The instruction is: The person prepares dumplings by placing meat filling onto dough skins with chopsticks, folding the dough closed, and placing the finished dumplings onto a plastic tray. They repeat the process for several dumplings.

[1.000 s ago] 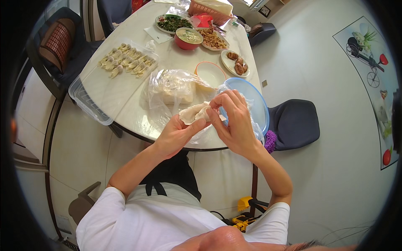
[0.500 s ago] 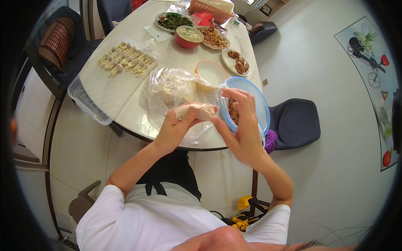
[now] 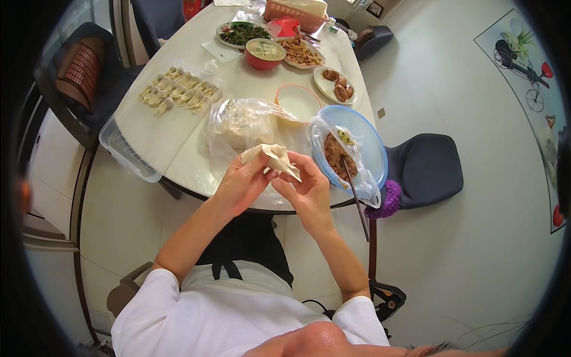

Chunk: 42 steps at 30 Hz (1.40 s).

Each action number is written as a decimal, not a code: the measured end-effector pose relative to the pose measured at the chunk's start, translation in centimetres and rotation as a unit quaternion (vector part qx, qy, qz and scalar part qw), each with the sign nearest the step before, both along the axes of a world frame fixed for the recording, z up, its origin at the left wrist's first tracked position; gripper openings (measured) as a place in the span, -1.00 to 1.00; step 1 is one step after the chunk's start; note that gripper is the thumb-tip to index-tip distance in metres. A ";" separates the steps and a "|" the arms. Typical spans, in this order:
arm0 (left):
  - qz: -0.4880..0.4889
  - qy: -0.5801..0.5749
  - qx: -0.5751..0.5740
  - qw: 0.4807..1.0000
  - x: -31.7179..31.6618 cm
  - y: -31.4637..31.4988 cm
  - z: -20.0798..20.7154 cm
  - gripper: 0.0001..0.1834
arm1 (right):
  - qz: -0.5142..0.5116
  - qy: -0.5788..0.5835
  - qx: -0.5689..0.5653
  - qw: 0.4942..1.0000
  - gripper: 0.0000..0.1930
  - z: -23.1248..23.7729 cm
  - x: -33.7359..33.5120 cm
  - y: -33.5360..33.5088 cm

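Just on the near side of the clear bag, a pale dough wrapper, partly folded, is held up over the table; left hand has thumb and fingers clamped on the wrapper's left part; right hand is at its right, thumb apart from fingertips, a loose corner hanging by the fingers; cannot tell if those fingers grip it, nor if anything is inside; bag behind is crumpled, pale stuff showing through; right of bag, blue basin with a plastic liner, brown filling and dark chopsticks leaning out over the near rim; past bag to the right, orange-rimmed bowl, then farther off a plate of brown pieces; well beyond bag, red bowl of soup, tan cubes and chopped greens, both on plates; left of bag, rows of folded dumplings; well right of bag, past the basin, dark chair and purple fuzzy thing.
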<state>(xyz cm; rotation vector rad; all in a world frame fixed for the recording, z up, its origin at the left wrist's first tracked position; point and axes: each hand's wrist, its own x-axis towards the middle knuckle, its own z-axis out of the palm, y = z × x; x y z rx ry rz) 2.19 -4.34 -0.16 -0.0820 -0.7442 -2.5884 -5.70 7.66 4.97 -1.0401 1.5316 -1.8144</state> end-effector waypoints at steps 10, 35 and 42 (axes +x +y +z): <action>0.105 -0.089 -0.257 0.957 0.7 0.0 -0.3 -0.74 | -0.062 0.015 -0.018 0.998 -0.85 -2.4 -1.0 -0.4; 0.209 -0.143 -0.546 0.798 1.2 -1.1 0.5 -0.71 | -0.092 0.499 -0.021 0.861 -0.78 -2.3 -2.2 -0.5; 0.150 -0.125 -0.386 0.901 1.3 -1.3 -0.2 -0.80 | -0.123 0.440 -0.029 0.889 -0.62 0.0 -0.7 -0.3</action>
